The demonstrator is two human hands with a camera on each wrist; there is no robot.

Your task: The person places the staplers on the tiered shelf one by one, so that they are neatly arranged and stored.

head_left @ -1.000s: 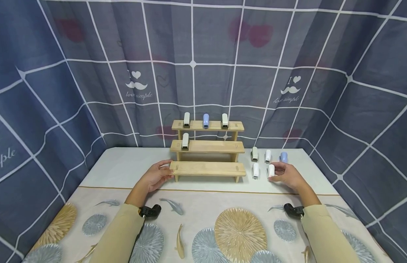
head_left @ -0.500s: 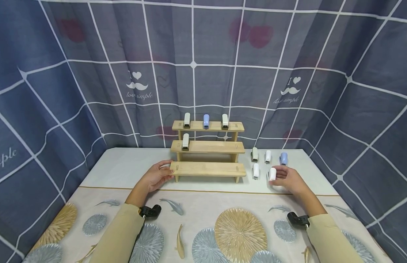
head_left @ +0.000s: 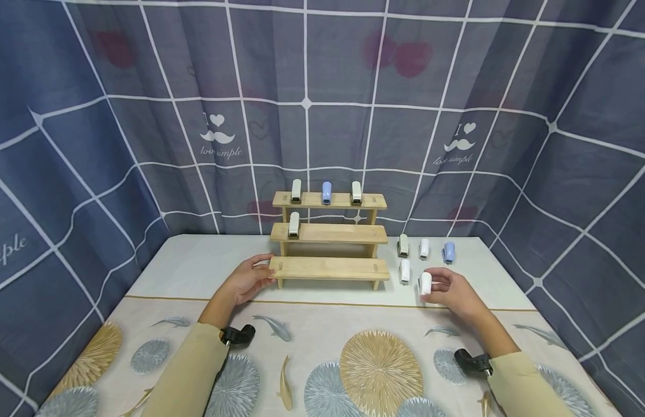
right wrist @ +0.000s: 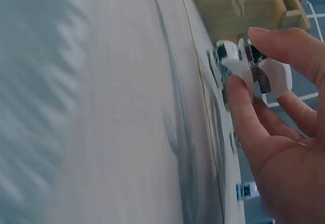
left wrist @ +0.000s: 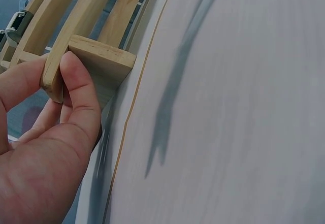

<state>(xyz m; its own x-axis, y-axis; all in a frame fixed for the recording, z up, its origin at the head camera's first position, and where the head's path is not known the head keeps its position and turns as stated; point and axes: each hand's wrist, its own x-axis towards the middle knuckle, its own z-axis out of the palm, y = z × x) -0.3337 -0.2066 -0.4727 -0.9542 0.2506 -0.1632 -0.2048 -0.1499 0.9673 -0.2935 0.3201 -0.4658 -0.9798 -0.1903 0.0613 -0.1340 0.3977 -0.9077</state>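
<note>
My left hand (head_left: 248, 280) pinches the left end of the lowest shelf board of a three-tier wooden stand (head_left: 330, 267); in the left wrist view, thumb and fingers (left wrist: 78, 82) close round the board's corner. Out to the right, my right hand (head_left: 450, 291) holds a small white stapler (head_left: 425, 284) over the table's front part. The right wrist view shows that stapler (right wrist: 279, 76) between thumb and fingers, its metal middle exposed. The stand's top tier carries a blue stapler (head_left: 326, 193) between two pale ones; another pale stapler (head_left: 293, 226) sits at the middle tier's left end.
Right of the stand, a greenish stapler (head_left: 403, 245), two white staplers (head_left: 424, 248) and a blue stapler (head_left: 449, 253) rest on the white table (head_left: 197, 255). A patterned cloth (head_left: 322, 330) covers the near side. A checked curtain (head_left: 333, 133) hangs behind.
My right hand has drawn the white stapler back toward the front and, lately, slightly left, away from the blue one. My left hand stays at the stand's lowest board.
</note>
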